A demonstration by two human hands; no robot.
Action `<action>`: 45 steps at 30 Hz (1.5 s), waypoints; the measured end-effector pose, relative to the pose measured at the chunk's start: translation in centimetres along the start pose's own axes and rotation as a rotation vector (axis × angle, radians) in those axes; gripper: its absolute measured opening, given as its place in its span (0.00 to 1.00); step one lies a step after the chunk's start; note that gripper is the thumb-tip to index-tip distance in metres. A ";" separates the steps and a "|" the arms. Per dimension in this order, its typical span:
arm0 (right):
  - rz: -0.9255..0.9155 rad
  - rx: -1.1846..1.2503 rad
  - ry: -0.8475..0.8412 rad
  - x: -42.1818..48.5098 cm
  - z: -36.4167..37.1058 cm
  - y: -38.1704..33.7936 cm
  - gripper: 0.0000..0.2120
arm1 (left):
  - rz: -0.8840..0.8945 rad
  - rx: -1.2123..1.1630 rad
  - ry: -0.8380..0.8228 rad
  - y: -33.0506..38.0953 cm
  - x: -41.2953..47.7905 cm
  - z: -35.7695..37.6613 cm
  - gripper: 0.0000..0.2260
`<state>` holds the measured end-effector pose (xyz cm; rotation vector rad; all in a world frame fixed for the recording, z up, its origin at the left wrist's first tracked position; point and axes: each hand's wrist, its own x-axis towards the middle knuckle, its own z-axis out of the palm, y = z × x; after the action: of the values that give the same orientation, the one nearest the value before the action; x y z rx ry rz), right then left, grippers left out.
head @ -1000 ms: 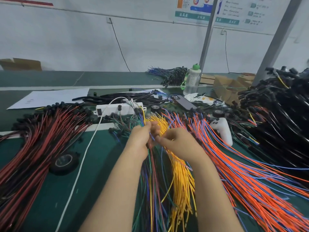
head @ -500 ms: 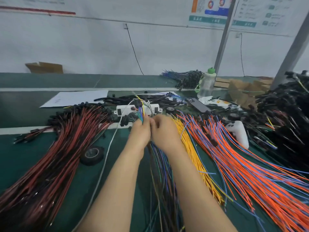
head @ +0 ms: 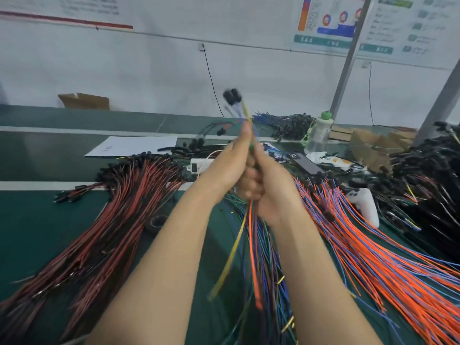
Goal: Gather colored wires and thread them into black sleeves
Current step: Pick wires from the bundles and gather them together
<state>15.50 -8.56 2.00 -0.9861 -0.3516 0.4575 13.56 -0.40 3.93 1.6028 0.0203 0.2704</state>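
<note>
Head view showed the bunch of colored wires [head: 251,220] lifted clear of the tabletop [head: 49,220], its black connector ends [head: 232,95] blurred on top and its tails dangling. The left hand [head: 227,165] and right hand [head: 273,195] were clenched around it, pressed together. I'd keep the ends level and the grip tight before sleeving. Half a second earlier both worked low, by the white power strip [head: 199,165].

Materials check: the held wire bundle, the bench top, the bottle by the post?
Wire bundle: glossy coloured plastic insulation, likely PVC; the strands hang in loose curves. Its black end plugs: moulded plastic or rubber, too blurred to tell which. Bench top: matte green mat, probably rubber or vinyl. Bottle: translucent plastic with a green cap.
</note>
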 end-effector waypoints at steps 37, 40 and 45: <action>-0.247 0.513 0.340 1.7 -8.8 5.2 0.23 | -0.406 -0.792 0.094 -13.3 -0.8 1.7 0.21; -0.285 0.481 0.357 1.5 -9.0 4.9 0.23 | -0.478 -0.754 0.004 -13.6 -1.1 1.6 0.17; -0.270 0.446 0.331 1.2 -8.5 5.0 0.22 | -0.474 -0.720 -0.062 -13.6 -1.3 2.7 0.15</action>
<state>19.61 -11.65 -6.48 -0.5536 -0.0728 0.1118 14.87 -2.56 -9.72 0.8516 0.2277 -0.1374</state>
